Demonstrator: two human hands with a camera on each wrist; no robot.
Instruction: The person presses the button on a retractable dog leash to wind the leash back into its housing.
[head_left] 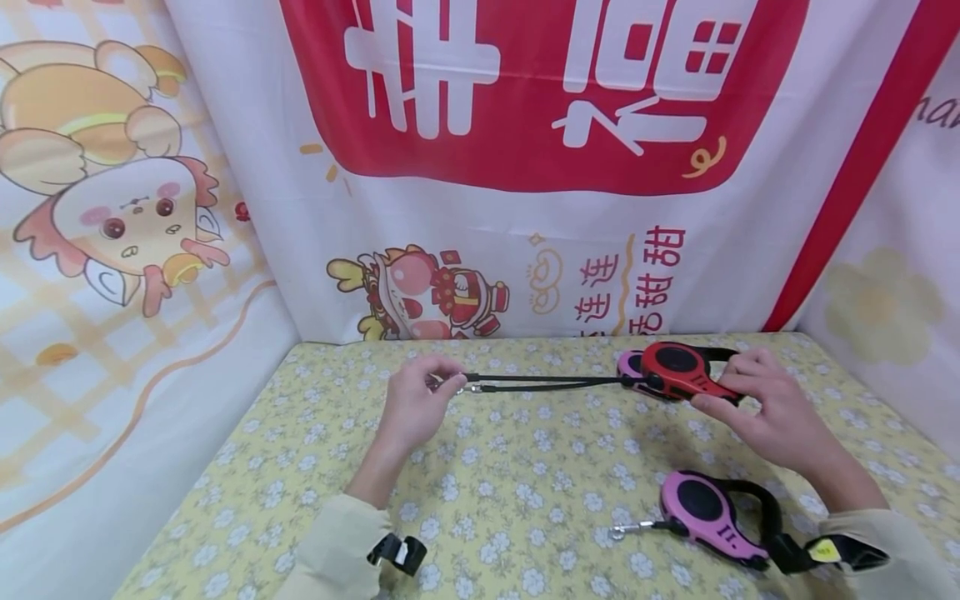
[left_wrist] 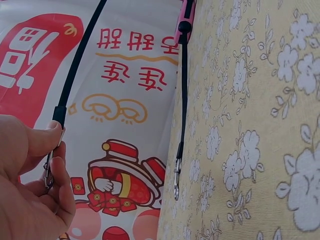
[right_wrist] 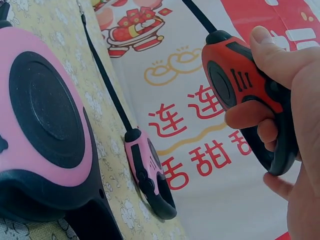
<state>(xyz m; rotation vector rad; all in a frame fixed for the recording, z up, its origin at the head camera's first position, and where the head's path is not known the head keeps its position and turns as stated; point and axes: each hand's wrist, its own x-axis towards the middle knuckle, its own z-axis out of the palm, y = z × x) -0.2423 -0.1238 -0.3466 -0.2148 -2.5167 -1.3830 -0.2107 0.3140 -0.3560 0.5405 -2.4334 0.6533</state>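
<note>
The right hand (head_left: 776,408) grips a red leash case (head_left: 678,362) above the floral tabletop (head_left: 487,467), far right; the left hand (head_left: 418,400) pinches its strap clip (left_wrist: 48,172). A near pink leash (head_left: 699,504) and a far pink leash (right_wrist: 142,161) lie right; a printed sheet (head_left: 750,242) hangs behind.

This is a small, screened-off tabletop booth, with printed fabric for walls. A yellow cloth with white flowers (head_left: 517,467) covers the flat work surface. Behind it hangs a wrinkled white sheet with a red panel and big white Chinese characters (head_left: 525,162), its cartoon print turned sideways. A white sheet with orange checks and an upside-down cartoon animal (head_left: 105,242) closes the left; a whitish sheet with a pale flower (head_left: 885,304) closes the right. Whether a home or workroom surrounds it cannot be told.
</note>
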